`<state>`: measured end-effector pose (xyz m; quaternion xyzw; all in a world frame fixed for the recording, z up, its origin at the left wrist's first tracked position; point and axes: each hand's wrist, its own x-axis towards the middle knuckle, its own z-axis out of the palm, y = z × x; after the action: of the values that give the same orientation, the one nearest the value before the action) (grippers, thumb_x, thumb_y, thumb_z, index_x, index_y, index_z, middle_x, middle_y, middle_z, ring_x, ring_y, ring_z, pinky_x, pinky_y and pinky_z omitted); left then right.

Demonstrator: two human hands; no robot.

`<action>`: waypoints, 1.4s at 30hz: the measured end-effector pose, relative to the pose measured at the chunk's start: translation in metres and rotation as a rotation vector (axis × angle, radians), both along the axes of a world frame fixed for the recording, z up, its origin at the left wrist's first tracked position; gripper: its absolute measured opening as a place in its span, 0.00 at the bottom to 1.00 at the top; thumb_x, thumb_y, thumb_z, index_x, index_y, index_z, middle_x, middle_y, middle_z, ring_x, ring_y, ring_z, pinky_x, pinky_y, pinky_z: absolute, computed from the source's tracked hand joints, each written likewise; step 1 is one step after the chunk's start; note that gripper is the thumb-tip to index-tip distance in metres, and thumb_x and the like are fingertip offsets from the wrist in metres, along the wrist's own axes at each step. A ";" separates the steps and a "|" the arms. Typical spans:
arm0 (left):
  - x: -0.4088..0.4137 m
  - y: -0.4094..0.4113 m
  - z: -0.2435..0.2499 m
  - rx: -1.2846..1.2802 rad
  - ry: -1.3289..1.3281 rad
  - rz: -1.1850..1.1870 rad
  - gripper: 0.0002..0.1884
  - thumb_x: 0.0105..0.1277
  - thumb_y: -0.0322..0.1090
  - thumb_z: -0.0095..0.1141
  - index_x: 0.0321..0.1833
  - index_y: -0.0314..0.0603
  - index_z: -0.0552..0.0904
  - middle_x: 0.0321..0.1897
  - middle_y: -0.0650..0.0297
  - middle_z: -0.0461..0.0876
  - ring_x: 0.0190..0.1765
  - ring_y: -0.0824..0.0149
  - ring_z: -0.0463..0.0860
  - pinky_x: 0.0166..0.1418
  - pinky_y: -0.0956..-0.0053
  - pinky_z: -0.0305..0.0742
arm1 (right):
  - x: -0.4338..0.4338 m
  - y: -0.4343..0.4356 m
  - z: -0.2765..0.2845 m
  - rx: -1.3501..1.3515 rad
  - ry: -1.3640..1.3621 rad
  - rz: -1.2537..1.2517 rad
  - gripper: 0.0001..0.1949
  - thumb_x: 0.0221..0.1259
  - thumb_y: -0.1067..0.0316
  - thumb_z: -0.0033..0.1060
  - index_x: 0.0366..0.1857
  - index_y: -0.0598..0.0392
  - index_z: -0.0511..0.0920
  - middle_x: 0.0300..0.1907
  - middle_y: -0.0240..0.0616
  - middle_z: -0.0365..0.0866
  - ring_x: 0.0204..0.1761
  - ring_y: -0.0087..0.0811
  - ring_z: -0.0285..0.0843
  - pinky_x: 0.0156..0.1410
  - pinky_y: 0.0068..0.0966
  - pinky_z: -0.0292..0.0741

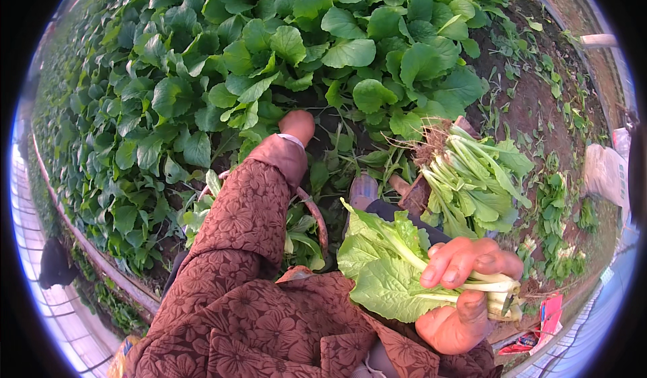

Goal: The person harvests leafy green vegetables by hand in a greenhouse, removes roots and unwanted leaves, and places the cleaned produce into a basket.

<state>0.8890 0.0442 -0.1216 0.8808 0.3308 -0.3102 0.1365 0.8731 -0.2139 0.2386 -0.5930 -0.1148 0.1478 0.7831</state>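
My right hand (467,292) grips a small bunch of leafy greens (389,269) by its pale stems. The cut stem ends stick out past my fingers on the right, and the broad leaves fan out to the left. My left hand (298,126) reaches down at the near edge of the standing leafy greens (349,54); its fingers are hidden. Beyond my right hand lies a larger pile of pulled greens (460,175), with a tangle of soil-covered roots (429,143) towards the bed.
A curved handle (317,216) rises under my left forearm. Close to my shoe (364,191) is a wooden piece (400,185) beside the pile. More greens lie in bunches (553,206) on the soil at right, near a pale sack (604,173) and red packaging (546,322).
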 end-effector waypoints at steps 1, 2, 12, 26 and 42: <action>0.000 -0.001 0.002 -0.002 0.006 -0.010 0.14 0.67 0.33 0.51 0.50 0.46 0.88 0.54 0.57 0.85 0.56 0.53 0.85 0.56 0.59 0.81 | -0.002 -0.001 0.002 -0.005 0.008 0.007 0.19 0.64 0.55 0.65 0.50 0.54 0.69 0.31 0.35 0.71 0.29 0.33 0.74 0.46 0.32 0.72; 0.000 -0.001 0.008 -0.010 0.027 0.013 0.14 0.67 0.33 0.51 0.50 0.46 0.88 0.55 0.56 0.85 0.56 0.53 0.85 0.56 0.60 0.81 | -0.003 -0.003 0.003 -0.007 0.015 0.016 0.20 0.64 0.55 0.65 0.50 0.53 0.69 0.31 0.35 0.71 0.29 0.33 0.74 0.46 0.32 0.72; -0.076 0.000 0.207 0.226 -0.365 -0.135 0.10 0.66 0.32 0.48 0.41 0.34 0.80 0.34 0.46 0.86 0.37 0.46 0.87 0.41 0.53 0.81 | -0.012 -0.015 0.001 0.210 -0.076 0.108 0.15 0.68 0.65 0.61 0.48 0.65 0.71 0.36 0.46 0.77 0.37 0.38 0.80 0.43 0.33 0.82; -0.213 -0.011 0.124 0.123 -0.122 0.080 0.14 0.66 0.35 0.48 0.43 0.37 0.86 0.42 0.46 0.87 0.48 0.46 0.86 0.51 0.52 0.81 | -0.052 0.004 -0.010 0.244 0.121 0.279 0.11 0.67 0.71 0.62 0.48 0.62 0.77 0.37 0.38 0.81 0.37 0.30 0.79 0.47 0.26 0.75; -0.271 -0.047 0.311 -1.027 -1.179 0.654 0.23 0.66 0.33 0.65 0.62 0.35 0.77 0.46 0.68 0.84 0.46 0.78 0.80 0.55 0.78 0.76 | -0.093 0.053 -0.048 0.026 0.074 0.453 0.09 0.58 0.80 0.67 0.41 0.58 0.81 0.39 0.29 0.81 0.36 0.21 0.78 0.44 0.18 0.78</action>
<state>0.6182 -0.0030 0.1892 0.5871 0.2618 0.1433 0.7525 0.7800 -0.1605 0.1905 -0.5361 -0.2183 0.3400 0.7412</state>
